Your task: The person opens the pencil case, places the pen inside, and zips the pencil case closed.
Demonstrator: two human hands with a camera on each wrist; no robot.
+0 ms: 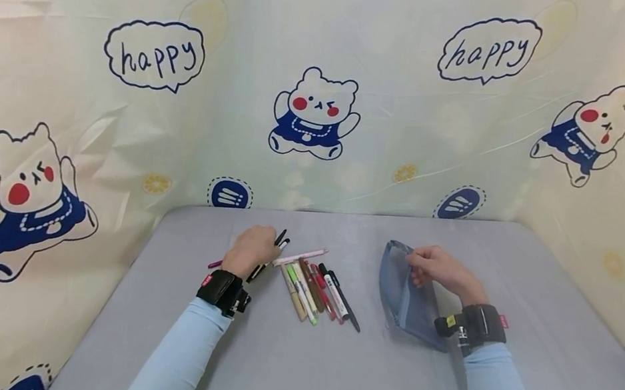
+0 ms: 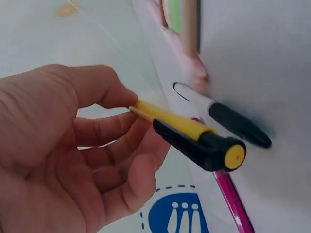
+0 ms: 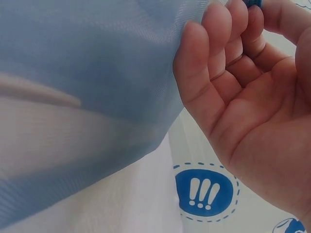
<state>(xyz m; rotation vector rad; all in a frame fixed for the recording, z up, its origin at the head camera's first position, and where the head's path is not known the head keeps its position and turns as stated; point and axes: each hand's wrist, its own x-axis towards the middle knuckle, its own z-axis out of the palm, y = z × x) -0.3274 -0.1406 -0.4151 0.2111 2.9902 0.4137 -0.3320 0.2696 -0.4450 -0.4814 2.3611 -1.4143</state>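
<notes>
My left hand (image 1: 252, 250) is over the table, left of a group of pens. Between its thumb and index finger it pinches a yellow pen (image 2: 182, 121) with a black clip and end, best seen in the left wrist view. Close by lie a pen with a black cap (image 2: 238, 125) and a magenta pen (image 2: 231, 196). On the other side, my right hand (image 1: 446, 272) pinches the upper edge of a blue mesh pouch (image 1: 418, 315) and holds it raised. In the right wrist view, the sheer pouch (image 3: 97, 53) fills the left part, and a slim shape shows through its mesh.
Several markers lie side by side mid-table, among them a green one (image 1: 295, 287), a brown one (image 1: 311, 286) and a black pen (image 1: 346, 302). A pale pink pen (image 1: 303, 258) lies crosswise behind them. A printed curtain (image 1: 375, 184) hangs behind the grey table (image 1: 320, 385).
</notes>
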